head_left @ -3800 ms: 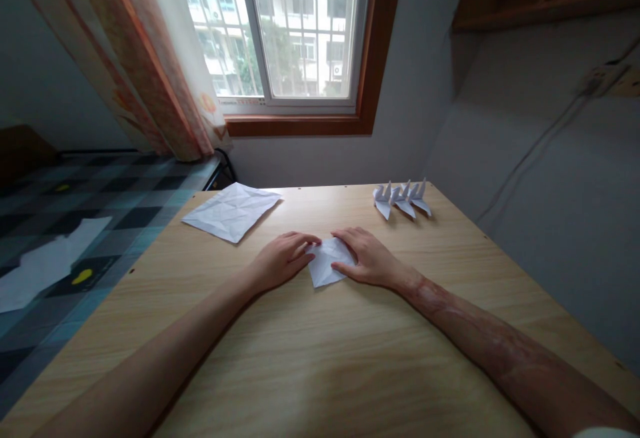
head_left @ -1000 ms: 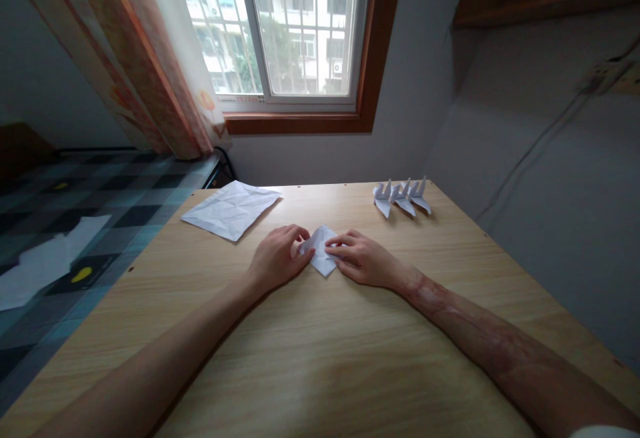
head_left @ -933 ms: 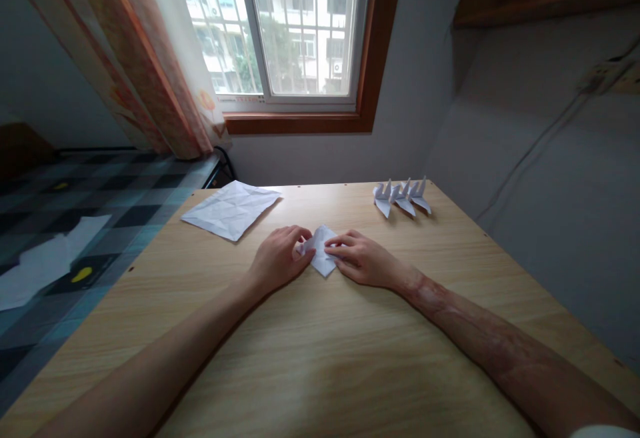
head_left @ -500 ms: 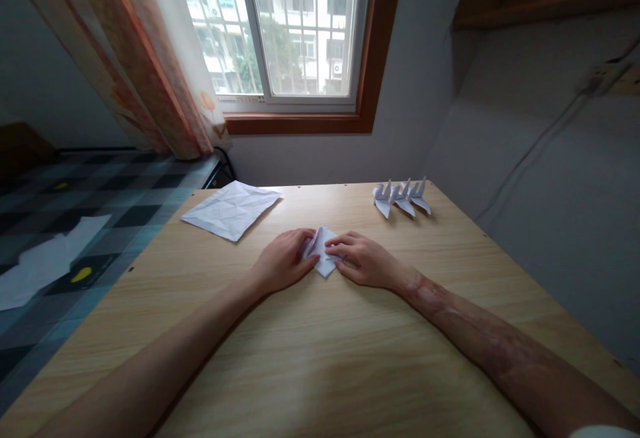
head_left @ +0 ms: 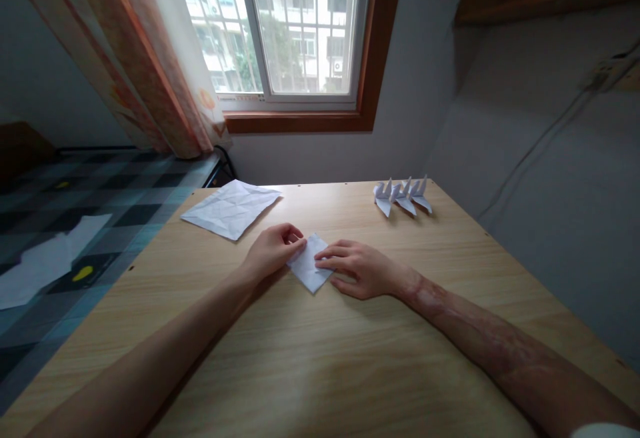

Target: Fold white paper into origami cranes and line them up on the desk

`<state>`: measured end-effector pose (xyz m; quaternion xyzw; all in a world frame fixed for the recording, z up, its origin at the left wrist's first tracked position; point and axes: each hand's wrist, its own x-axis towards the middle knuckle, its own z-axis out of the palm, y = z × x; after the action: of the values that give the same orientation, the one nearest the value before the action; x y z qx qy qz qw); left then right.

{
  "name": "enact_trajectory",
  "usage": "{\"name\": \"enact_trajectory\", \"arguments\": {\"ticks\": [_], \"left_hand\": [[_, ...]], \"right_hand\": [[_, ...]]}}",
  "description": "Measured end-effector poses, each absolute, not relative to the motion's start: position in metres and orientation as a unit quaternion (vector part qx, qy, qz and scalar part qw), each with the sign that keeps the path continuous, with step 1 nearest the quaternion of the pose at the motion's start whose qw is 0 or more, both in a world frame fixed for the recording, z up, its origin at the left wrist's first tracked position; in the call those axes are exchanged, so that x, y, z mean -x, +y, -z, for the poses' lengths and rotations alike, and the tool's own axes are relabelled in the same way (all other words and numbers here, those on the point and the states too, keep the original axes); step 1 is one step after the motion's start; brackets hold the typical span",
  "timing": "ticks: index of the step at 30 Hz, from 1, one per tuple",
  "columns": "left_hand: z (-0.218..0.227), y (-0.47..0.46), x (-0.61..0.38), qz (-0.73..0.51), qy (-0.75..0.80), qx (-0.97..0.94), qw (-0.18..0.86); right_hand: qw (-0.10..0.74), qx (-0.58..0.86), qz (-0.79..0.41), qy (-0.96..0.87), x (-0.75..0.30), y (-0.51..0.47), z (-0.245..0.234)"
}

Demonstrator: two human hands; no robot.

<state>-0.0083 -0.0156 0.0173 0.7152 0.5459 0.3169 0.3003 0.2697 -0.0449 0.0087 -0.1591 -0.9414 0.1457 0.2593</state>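
A small folded white paper [head_left: 309, 267] lies flat on the wooden table [head_left: 325, 358], shaped like a diamond. My left hand [head_left: 270, 253] curls at its upper left corner and pinches that edge with thumb and fingers. My right hand [head_left: 357, 268] rests on the paper's right side, with its fingers stretched leftward and pressing it down.
A creased white sheet [head_left: 231, 209] lies unfolded at the table's far left. Several finished white paper cranes [head_left: 401, 198] stand in a row at the far right. A window [head_left: 290, 31] and curtain [head_left: 140, 58] rise behind; a checked bed cover [head_left: 75, 225] lies left of the table.
The raised flap between my hands has been laid flat. The paper has shifted slightly nearer and left. My right fingers went from pinching to lying flat on it.
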Motion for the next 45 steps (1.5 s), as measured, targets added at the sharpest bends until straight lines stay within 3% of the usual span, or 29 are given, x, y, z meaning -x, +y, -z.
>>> {"name": "enact_trajectory", "arguments": {"ticks": [4,11,19,27,34,40,45], "left_hand": [[-0.022,-0.011,0.016,-0.272,0.560,-0.734,0.271],[-0.031,0.001,0.022,-0.205,0.559,-0.739,0.315],[-0.038,-0.023,-0.008,-0.156,0.656,-0.729,0.116],[-0.041,-0.029,-0.007,-0.170,0.619,-0.762,0.083],[-0.027,-0.036,-0.013,-0.215,0.573,-0.791,-0.021],[-0.017,-0.036,-0.009,-0.258,0.447,-0.856,-0.012],[-0.014,-0.026,-0.002,-0.262,0.381,-0.884,0.072]], "right_hand": [[0.244,0.152,-0.139,-0.948,-0.267,-0.049,-0.010],[0.223,0.141,-0.128,-0.956,-0.263,-0.053,-0.009],[0.213,0.126,-0.139,-0.959,-0.263,-0.053,-0.007],[0.229,0.173,-0.134,-0.949,-0.265,-0.051,-0.005],[0.242,0.191,-0.114,-0.945,-0.266,-0.048,-0.002],[0.280,0.230,-0.106,-0.926,-0.269,-0.043,0.001],[0.326,0.265,-0.130,-0.898,-0.271,-0.037,0.006]]}}
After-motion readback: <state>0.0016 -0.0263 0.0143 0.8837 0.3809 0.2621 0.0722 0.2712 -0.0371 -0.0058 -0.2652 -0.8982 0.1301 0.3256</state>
